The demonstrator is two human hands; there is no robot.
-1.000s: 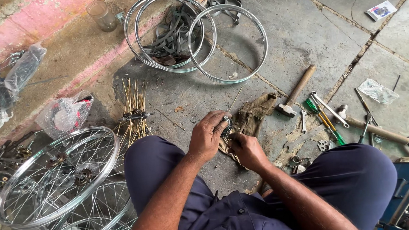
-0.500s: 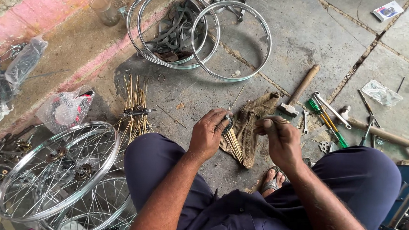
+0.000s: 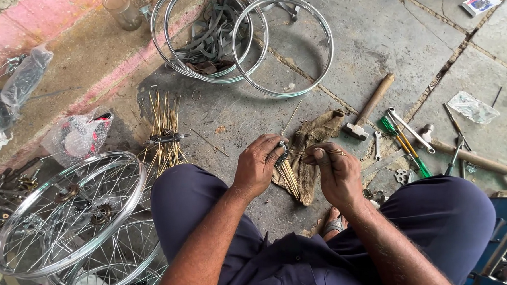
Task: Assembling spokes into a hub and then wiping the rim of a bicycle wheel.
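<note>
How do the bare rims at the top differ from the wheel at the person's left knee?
The bare rims are empty hoops lying overlapped, with rubber strips inside them. The wheel has spokes and a hub fitted, and rests on another spoked wheel. Both are shiny metal and lie flat on the floor.

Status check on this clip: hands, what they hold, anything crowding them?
Left hand shut on hub with spokes hanging. Right hand pinches one spoke toward it. Cloth beneath, hammer and screwdrivers apart to the right.
</note>
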